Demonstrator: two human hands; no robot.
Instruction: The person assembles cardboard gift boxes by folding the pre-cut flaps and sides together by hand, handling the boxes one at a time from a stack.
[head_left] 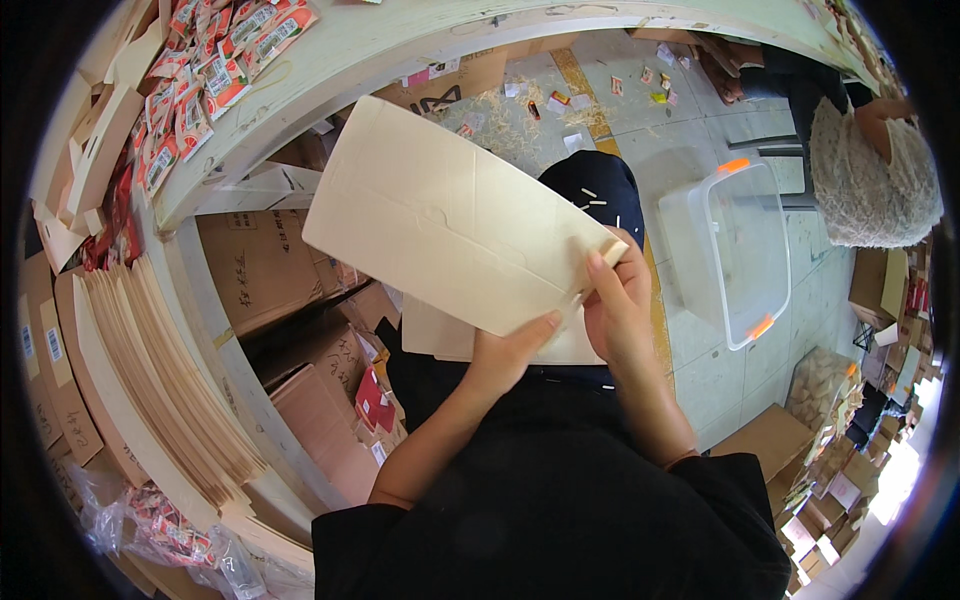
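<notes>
Both of my hands hold a flat, cream-coloured folded carton (450, 220), tilted over my lap, with faint crease and cut lines on its face. My left hand (508, 355) grips its lower edge, thumb on top and the fingers hidden beneath. At the carton's narrow right end, my right hand (620, 305) pinches a small folded flap between thumb and fingers. Under the held carton, another cream cardboard sheet (435, 330) rests across my lap, mostly covered. Small pale scraps lie on my dark trouser knee (590, 185).
Red-and-white packets (210, 85) are heaped on the pale table (300, 75). Stacked flat cardboard (160, 370) stands at left, with brown boxes (260, 265) beneath the table. A clear bin with orange latches (735, 260) sits on the floor; another person wearing a white net cap (870, 180) is beyond.
</notes>
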